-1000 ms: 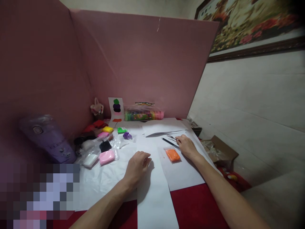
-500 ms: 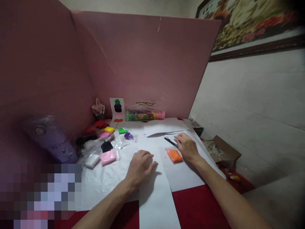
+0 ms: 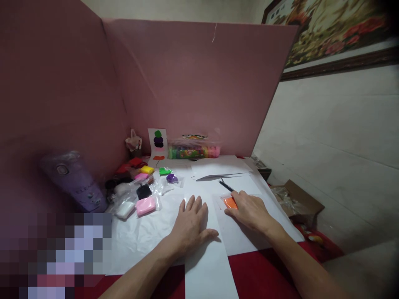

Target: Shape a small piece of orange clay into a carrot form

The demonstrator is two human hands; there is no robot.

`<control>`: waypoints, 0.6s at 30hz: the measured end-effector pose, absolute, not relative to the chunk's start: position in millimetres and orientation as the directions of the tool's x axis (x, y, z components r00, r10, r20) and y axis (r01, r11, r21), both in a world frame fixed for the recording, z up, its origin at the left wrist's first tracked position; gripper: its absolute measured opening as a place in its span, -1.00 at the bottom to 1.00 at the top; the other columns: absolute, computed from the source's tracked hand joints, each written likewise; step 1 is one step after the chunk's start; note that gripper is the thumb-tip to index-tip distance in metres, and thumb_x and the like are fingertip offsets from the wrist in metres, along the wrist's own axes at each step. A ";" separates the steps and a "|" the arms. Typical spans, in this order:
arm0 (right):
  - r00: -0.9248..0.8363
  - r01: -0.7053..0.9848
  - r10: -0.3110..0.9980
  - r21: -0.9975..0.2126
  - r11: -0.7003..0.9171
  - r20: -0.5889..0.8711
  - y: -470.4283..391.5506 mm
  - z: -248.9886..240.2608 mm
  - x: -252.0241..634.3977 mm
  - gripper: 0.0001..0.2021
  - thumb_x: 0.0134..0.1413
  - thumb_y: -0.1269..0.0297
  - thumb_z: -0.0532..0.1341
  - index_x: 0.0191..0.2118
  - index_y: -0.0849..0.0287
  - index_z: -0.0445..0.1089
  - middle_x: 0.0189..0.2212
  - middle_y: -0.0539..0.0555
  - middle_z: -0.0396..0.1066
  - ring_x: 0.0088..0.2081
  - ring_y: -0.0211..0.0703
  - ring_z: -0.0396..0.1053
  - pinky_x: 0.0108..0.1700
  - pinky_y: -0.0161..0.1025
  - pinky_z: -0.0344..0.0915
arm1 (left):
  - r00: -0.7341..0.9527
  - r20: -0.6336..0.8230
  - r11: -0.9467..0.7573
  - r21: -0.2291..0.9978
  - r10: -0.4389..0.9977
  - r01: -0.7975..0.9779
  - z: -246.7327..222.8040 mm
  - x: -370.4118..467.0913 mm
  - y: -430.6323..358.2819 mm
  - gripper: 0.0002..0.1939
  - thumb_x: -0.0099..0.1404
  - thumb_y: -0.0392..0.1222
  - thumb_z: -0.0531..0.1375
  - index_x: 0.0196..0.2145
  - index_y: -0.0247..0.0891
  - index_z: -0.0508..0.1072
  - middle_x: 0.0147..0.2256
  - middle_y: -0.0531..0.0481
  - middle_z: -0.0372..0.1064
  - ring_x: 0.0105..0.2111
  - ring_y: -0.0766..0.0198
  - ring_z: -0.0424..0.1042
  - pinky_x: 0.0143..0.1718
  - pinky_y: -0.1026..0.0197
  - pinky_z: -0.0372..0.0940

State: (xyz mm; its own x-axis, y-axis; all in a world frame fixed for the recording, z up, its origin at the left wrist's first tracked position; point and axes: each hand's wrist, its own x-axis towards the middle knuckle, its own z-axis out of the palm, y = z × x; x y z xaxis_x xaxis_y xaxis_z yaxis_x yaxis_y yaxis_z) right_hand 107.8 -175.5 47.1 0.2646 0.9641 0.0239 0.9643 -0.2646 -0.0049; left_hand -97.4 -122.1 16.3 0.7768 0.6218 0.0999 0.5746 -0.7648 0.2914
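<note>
In the head view, a purple bottle (image 3: pixel 75 180) at the far left bears capital letters that begin with "ELEN"; the rest cannot be read surely. A long multicoloured package (image 3: pixel 193 152) at the pink partition (image 3: pixel 193 83) has a printed label, but its writing is too small to read. One white card (image 3: pixel 158 143) stands beside it with five colour patches: green, purple, black, pink and orange.

One orange clay packet (image 3: pixel 230 202) lies on the white paper to the right of the middle; it is bright, flat and in clear plastic, its right part covered by the right hand (image 3: pixel 251 209). This hand is bent, with thumb and fingers near the packet's edges; whether it grips cannot be told. One black slim tool (image 3: pixel 226 186) lies just beyond its fingers.

The left hand (image 3: pixel 193 224) is open, palm down and fingers spread, on a white paper strip (image 3: pixel 210 274). To its left are two pink packets, a larger one (image 3: pixel 145 206) and a smaller one (image 3: pixel 141 176), and one each of white (image 3: pixel 125 210), black (image 3: pixel 144 191), purple (image 3: pixel 171 178), green (image 3: pixel 165 171) and yellow (image 3: pixel 146 170).
</note>
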 end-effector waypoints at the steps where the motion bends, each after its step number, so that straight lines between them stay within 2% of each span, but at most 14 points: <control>1: 0.265 0.964 0.964 -0.009 -0.265 0.016 -175.3 47.4 108.0 -0.68 0.03 0.04 0.19 -0.20 0.19 0.34 -0.24 0.22 0.40 -0.26 0.07 0.41 -0.35 -0.19 0.09 | 0.773 0.103 -0.763 0.285 0.626 0.580 16.5 -96.1 -121.7 -0.33 0.18 0.25 0.07 0.11 -0.23 0.24 0.27 -0.23 -0.05 0.28 -0.19 -0.19 0.20 -0.25 -0.20; 5: 0.255 0.967 0.966 -0.012 -0.255 0.036 -173.0 44.7 109.5 -0.73 0.08 0.12 0.13 -0.20 0.21 0.33 -0.27 0.22 0.38 -0.28 0.06 0.41 -0.37 -0.19 0.08 | 0.758 0.123 -0.759 0.254 0.641 0.600 16.4 -91.0 -121.4 -0.43 0.22 0.18 0.07 0.06 -0.24 0.29 0.23 -0.24 0.03 0.26 -0.20 -0.13 0.18 -0.28 -0.17; 9: 0.281 0.960 0.950 -0.038 -0.278 0.140 -171.4 38.8 109.9 -0.67 0.15 0.04 0.03 -0.18 0.21 0.32 -0.28 0.20 0.36 -0.31 0.04 0.40 -0.37 -0.18 0.09 | 0.746 0.119 -0.749 0.235 0.655 0.620 14.3 -86.1 -119.4 -0.44 0.25 0.16 0.04 0.07 -0.26 0.27 0.24 -0.27 0.01 0.26 -0.21 -0.14 0.17 -0.32 -0.18; 13: 0.274 0.960 0.926 -0.134 -0.246 0.261 -172.1 34.1 107.1 -0.63 0.09 0.07 0.09 -0.06 0.20 0.30 -0.22 0.19 0.36 -0.26 0.03 0.38 -0.32 -0.17 0.14 | 0.736 0.120 -0.740 0.225 0.667 0.634 12.9 -81.9 -114.1 -0.48 0.30 0.11 -0.01 0.08 -0.27 0.26 0.24 -0.27 -0.01 0.27 -0.21 -0.16 0.17 -0.31 -0.18; 16: 0.254 0.930 0.902 -0.344 -0.129 0.349 -162.6 34.3 105.8 -0.58 -0.01 0.14 0.17 -0.03 0.21 0.31 -0.16 0.20 0.36 -0.14 0.05 0.33 -0.20 -0.15 0.17 | 0.729 0.137 -0.739 0.218 0.670 0.638 14.7 -80.4 -111.7 -0.54 0.31 0.06 -0.01 0.05 -0.25 0.29 0.22 -0.24 0.05 0.25 -0.20 -0.10 0.16 -0.29 -0.15; 18: 0.270 0.798 0.912 -0.602 -0.033 0.308 -146.4 37.3 106.4 -0.60 -0.12 0.16 0.24 -0.11 0.20 0.35 -0.18 0.16 0.39 -0.16 -0.01 0.31 -0.16 -0.17 0.18 | 0.728 0.147 -0.739 0.218 0.670 0.637 16.5 -80.2 -111.3 -0.56 0.30 0.06 0.01 0.02 -0.22 0.30 0.19 -0.22 0.08 0.24 -0.18 -0.07 0.15 -0.29 -0.13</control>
State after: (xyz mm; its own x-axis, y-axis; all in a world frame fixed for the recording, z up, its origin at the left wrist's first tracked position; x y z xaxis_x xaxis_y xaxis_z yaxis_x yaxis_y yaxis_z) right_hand 106.4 -146.4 37.3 0.2703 0.9123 0.3076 0.7976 -0.0332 -0.6023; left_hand -80.2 -111.3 16.5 0.7276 0.6701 0.1470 0.6371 -0.7395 0.2175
